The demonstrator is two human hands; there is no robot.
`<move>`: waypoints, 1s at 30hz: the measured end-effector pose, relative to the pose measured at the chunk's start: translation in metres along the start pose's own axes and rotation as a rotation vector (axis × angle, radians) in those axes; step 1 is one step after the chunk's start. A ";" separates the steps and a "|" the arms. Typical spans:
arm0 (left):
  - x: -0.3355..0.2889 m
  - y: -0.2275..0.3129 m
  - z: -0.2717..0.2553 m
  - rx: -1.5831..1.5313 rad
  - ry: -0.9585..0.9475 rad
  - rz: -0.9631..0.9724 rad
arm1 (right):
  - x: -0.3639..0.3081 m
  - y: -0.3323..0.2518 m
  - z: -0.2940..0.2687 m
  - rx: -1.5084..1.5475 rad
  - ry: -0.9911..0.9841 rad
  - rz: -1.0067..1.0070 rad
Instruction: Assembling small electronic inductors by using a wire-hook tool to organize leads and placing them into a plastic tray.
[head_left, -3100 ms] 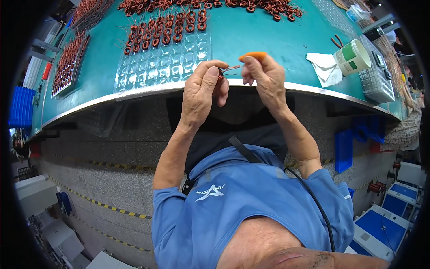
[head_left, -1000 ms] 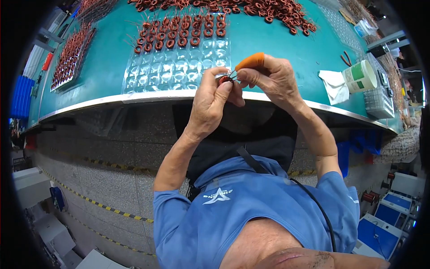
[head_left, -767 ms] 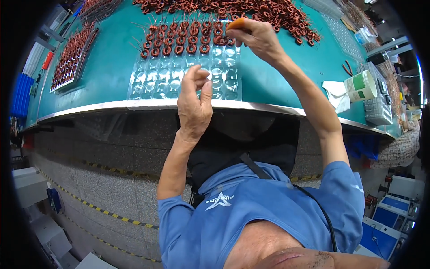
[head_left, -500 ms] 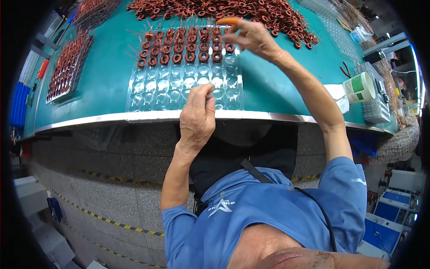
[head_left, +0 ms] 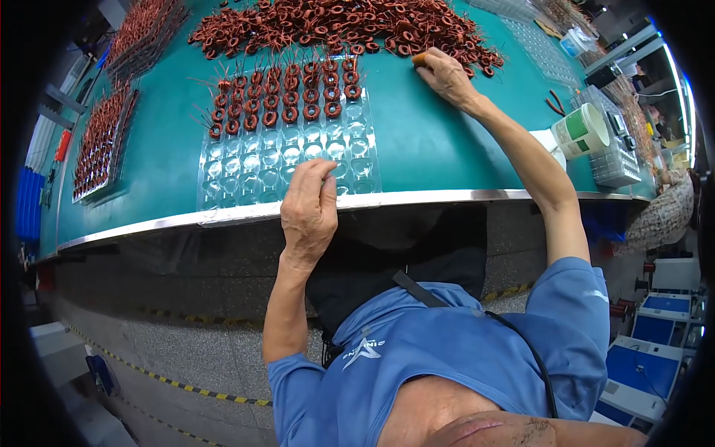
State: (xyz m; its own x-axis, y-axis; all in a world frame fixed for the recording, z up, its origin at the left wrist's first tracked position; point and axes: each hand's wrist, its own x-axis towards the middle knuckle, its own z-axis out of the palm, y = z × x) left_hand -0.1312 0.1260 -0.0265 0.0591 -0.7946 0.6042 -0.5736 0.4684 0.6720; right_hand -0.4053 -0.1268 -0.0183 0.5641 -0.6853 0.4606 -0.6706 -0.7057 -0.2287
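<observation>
Reddish-brown wire-wound rings lie heaped on a smooth green tabletop with a pale metal edge. The right hand bends its fingers at the heap's near side — whether pinching a ring, cannot tell. The left hand, loosely curled, thumb apart, is over a clear, partly filled plastic tray. Beyond — grey speckled floor, yellow-and-black tape.

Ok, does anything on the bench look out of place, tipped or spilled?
Nothing looks clearly spilled or damaged. The white tub at right seems to lean, possibly just lens distortion. The coil heap is loose and jumbled, unlike the neat rows in the clear tray.
</observation>
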 end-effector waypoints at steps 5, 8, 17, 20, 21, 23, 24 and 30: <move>0.000 0.001 0.000 0.011 -0.014 -0.034 | -0.017 -0.036 -0.010 -0.014 0.048 0.085; 0.004 0.003 0.003 -0.002 -0.028 -0.008 | -0.024 -0.020 -0.011 -0.172 0.030 0.057; 0.009 0.039 0.023 -0.694 0.005 -0.349 | -0.044 -0.077 -0.023 0.563 0.093 0.318; 0.022 0.066 0.043 -0.911 -0.088 -0.476 | -0.058 -0.124 -0.050 0.951 0.115 0.340; 0.025 0.069 0.050 -1.031 -0.118 -0.552 | -0.064 -0.136 -0.054 1.072 0.113 0.294; 0.028 0.071 0.055 -1.265 -0.232 -0.623 | -0.079 -0.157 -0.058 1.114 0.085 0.270; 0.028 0.071 0.056 -1.357 -0.289 -0.628 | -0.085 -0.158 -0.058 1.012 0.091 0.154; 0.017 0.069 0.049 -1.250 -0.266 -0.474 | -0.108 -0.164 -0.084 1.291 0.191 0.205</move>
State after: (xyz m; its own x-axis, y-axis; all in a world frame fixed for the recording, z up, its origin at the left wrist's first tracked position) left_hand -0.2099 0.1258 0.0096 -0.1979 -0.9585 0.2051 0.5822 0.0534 0.8113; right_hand -0.3969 0.0782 0.0411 0.3601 -0.8387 0.4085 0.2629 -0.3290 -0.9070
